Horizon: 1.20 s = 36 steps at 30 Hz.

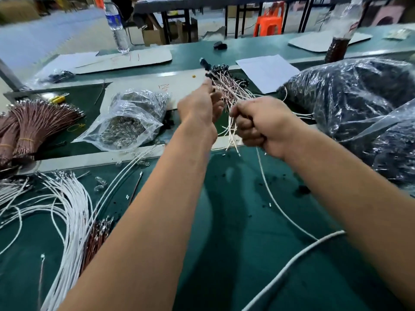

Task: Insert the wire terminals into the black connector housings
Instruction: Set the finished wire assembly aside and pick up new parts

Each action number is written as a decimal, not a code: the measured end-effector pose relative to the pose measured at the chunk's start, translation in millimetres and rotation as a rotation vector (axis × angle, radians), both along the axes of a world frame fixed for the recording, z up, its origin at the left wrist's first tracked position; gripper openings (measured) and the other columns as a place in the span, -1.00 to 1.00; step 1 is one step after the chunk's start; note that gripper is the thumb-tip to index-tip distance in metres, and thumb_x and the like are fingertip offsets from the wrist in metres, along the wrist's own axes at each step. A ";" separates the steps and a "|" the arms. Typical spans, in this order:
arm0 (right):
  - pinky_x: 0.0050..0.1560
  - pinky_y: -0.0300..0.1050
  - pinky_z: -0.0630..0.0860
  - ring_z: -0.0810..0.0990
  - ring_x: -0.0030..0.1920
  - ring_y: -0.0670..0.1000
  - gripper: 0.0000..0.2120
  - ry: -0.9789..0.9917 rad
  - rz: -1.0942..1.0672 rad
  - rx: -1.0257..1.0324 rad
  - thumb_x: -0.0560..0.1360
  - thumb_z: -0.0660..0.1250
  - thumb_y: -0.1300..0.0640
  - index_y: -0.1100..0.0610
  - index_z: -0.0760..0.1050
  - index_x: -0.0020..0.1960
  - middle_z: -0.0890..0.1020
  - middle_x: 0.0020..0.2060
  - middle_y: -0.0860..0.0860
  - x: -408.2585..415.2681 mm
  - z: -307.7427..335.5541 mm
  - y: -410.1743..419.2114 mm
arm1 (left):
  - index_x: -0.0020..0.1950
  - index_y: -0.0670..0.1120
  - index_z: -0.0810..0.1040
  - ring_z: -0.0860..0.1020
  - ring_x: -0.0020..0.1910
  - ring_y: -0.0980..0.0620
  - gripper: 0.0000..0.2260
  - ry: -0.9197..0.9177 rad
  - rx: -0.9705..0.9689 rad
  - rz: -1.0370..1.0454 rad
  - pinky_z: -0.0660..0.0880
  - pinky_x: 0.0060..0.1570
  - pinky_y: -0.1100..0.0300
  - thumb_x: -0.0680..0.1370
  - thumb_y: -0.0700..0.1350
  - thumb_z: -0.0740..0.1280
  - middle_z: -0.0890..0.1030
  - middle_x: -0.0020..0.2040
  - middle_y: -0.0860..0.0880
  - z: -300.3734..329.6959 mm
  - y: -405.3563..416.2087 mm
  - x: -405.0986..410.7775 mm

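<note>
My left hand is raised over the green table and pinches a black connector housing with wires trailing from it. My right hand is curled into a fist around a bundle of white and brown wires. That bundle fans up to several black housings behind my left hand, and its loose ends hang below my fist. A heap of loose white terminal wires lies at the lower left, with brown terminal wires beside it.
A clear bag of small metal parts lies left of my hands. Bundled brown wires sit at the far left. Big plastic bags of dark parts fill the right. A water bottle and cardboard sheets stand behind.
</note>
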State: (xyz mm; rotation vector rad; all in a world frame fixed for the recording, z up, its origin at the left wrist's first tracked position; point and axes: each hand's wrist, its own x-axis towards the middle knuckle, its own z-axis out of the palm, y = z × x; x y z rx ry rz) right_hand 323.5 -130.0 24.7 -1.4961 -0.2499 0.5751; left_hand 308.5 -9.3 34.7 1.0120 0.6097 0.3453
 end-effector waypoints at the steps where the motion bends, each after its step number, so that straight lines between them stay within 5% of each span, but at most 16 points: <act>1: -0.65 -0.36 0.06 0.17 -0.67 -0.14 -0.68 -0.018 -0.033 -0.040 0.72 0.06 0.23 0.15 0.39 -0.18 0.30 -0.60 -0.07 21.6 7.5 10.0 | 0.04 -0.19 0.60 0.59 -0.20 -0.03 -0.76 0.034 0.028 -0.064 0.50 -0.26 0.19 0.66 -0.01 0.30 0.71 -0.08 -0.14 -3.3 -1.2 4.2; 5: -0.66 -0.29 0.10 0.19 -0.63 -0.13 -0.71 -0.145 -0.129 -0.313 0.71 0.02 0.25 0.17 0.41 -0.13 0.32 -0.54 -0.05 118.0 33.5 47.4 | 0.18 -0.22 0.56 0.66 -0.26 -0.08 -0.66 0.112 0.175 -0.313 0.62 -0.31 0.18 0.66 0.06 0.29 0.71 -0.03 -0.22 -25.4 -19.7 13.6; 9: -0.51 -0.22 0.44 0.47 -0.48 -0.04 -0.79 -0.243 -0.132 -0.556 0.73 0.12 0.07 0.21 0.40 0.09 0.48 -0.33 0.07 175.4 35.8 71.4 | -0.13 -0.06 0.58 0.67 0.00 -0.17 -0.78 0.125 0.609 -0.245 0.60 0.13 -0.04 0.60 0.05 0.37 0.69 -0.07 -0.14 -38.3 -36.2 21.5; 13: -0.21 -0.08 0.43 0.58 -0.18 0.19 -0.62 -0.704 -0.100 -1.125 0.60 0.37 -0.07 0.27 0.53 -0.12 0.64 -0.15 0.22 188.7 17.8 51.2 | -0.13 -0.03 0.64 0.64 -0.05 -0.06 -0.88 0.123 0.886 -0.171 0.57 0.04 0.07 0.54 0.00 0.40 0.69 -0.15 0.00 -40.7 -45.1 12.0; 16: 0.04 -0.07 0.52 0.62 0.10 0.21 -0.64 -0.771 -0.118 -1.110 0.54 0.46 -0.03 0.27 0.65 0.13 0.69 0.07 0.22 179.6 10.5 18.5 | -0.19 -0.04 0.65 0.64 -0.14 -0.05 -0.90 0.086 1.004 -0.318 0.59 -0.06 0.10 0.51 -0.06 0.44 0.67 -0.24 0.00 -45.1 -57.5 2.4; 18: 0.09 -0.08 0.54 0.64 0.01 0.16 -0.69 -0.772 -0.113 -1.076 0.53 0.48 -0.02 0.21 0.71 0.10 0.72 0.03 0.18 161.6 9.0 -6.7 | -0.20 -0.05 0.66 0.62 -0.21 -0.01 -0.88 0.076 1.116 -0.507 0.55 -0.15 0.16 0.48 -0.03 0.50 0.63 -0.31 0.03 -46.8 -70.7 -5.1; 21: -0.28 -0.22 0.54 0.63 -0.39 -0.02 -0.83 -0.775 -0.104 -1.029 0.55 0.46 0.05 0.15 0.72 0.01 0.74 -0.12 0.13 126.0 4.8 -46.8 | -0.25 -0.03 0.61 0.57 -0.30 0.04 -0.75 0.084 1.233 -0.754 0.48 -0.30 0.19 0.32 0.02 0.64 0.60 -0.33 0.05 -51.0 -101.3 -22.9; 23: -0.48 -0.39 0.44 0.61 -0.46 -0.10 -0.85 -0.778 -0.106 -0.991 0.56 0.45 0.08 0.15 0.71 -0.02 0.73 -0.19 0.10 103.8 1.5 -69.9 | -0.23 -0.03 0.57 0.59 -0.27 0.02 -0.68 0.134 1.301 -0.839 0.50 -0.29 0.20 0.24 0.01 0.68 0.62 -0.26 0.02 -56.2 -117.4 -33.2; 25: -0.40 -0.44 0.46 0.59 -0.43 -0.15 -0.85 -0.815 -0.117 -0.966 0.56 0.47 0.08 0.16 0.73 -0.03 0.70 -0.24 0.05 82.8 0.0 -87.9 | -0.21 -0.01 0.55 0.62 -0.19 -0.05 -0.69 0.141 1.315 -0.848 0.56 -0.21 0.15 0.26 -0.06 0.66 0.64 -0.19 -0.03 -58.8 -124.7 -40.8; 28: -0.13 -0.27 0.47 0.53 -0.35 -0.18 -0.86 -0.901 -0.166 -0.906 0.54 0.49 0.08 0.15 0.74 -0.04 0.65 -0.27 0.00 52.7 3.5 -102.8 | -0.11 -0.01 0.57 0.62 -0.14 -0.10 -0.74 0.116 1.290 -0.794 0.59 -0.12 0.09 0.34 -0.13 0.59 0.65 -0.15 -0.07 -56.1 -120.0 -50.2; 31: -0.09 -0.24 0.46 0.62 -0.28 -0.07 -0.89 -0.901 -0.186 -0.799 0.53 0.49 0.08 0.12 0.73 -0.09 0.65 -0.30 -0.01 17.8 5.2 -96.3 | -0.02 0.00 0.60 0.59 -0.18 -0.10 -0.81 0.119 1.212 -0.618 0.57 -0.08 0.09 0.43 -0.15 0.53 0.64 -0.20 -0.07 -52.7 -95.4 -64.7; 33: -0.25 -0.20 0.53 0.62 -0.36 -0.09 -0.86 -0.811 -0.092 -0.726 0.54 0.49 0.09 0.11 0.70 -0.17 0.65 -0.36 -0.02 -9.2 1.2 -75.9 | -0.03 -0.03 0.64 0.65 -0.14 -0.12 -0.89 0.174 1.149 -0.403 0.57 -0.06 0.09 0.48 -0.16 0.49 0.67 -0.20 -0.08 -52.1 -66.1 -78.4; 36: -0.52 -0.21 0.50 0.58 -0.45 0.03 -0.77 -0.401 0.310 -0.582 0.60 0.42 0.19 0.25 0.61 -0.21 0.64 -0.39 0.12 -58.5 -17.9 -23.3 | -0.11 -0.02 0.65 0.67 -0.09 -0.09 -0.97 0.283 1.125 -0.025 0.56 -0.02 0.12 0.52 -0.09 0.46 0.70 -0.17 -0.06 -54.7 -13.3 -112.0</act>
